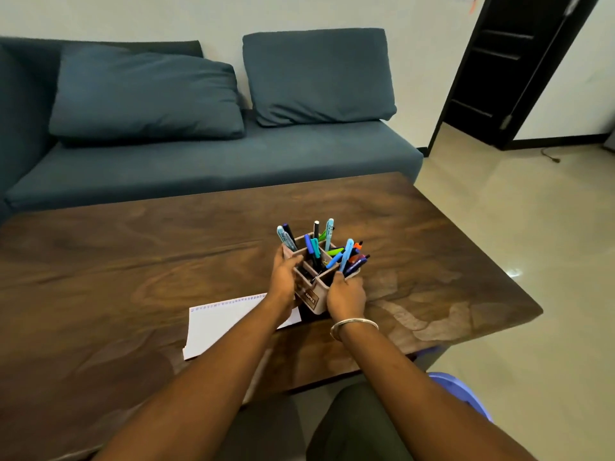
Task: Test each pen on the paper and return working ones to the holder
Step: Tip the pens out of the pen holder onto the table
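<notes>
Pen holder (311, 296) stands on tabletop (133, 247), touching the paper (219, 322). Left hand (283, 277) grips its side wall. Right hand (346, 296) pinches the pens (347, 257) in the right compartment. Recommended: steady the holder, lift one pen straight up.

Head view, forward-down over near table (133, 261)

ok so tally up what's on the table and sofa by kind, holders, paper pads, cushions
Pen holder: 1
Paper pad: 1
Sofa cushions: 2
Total: 4
</notes>
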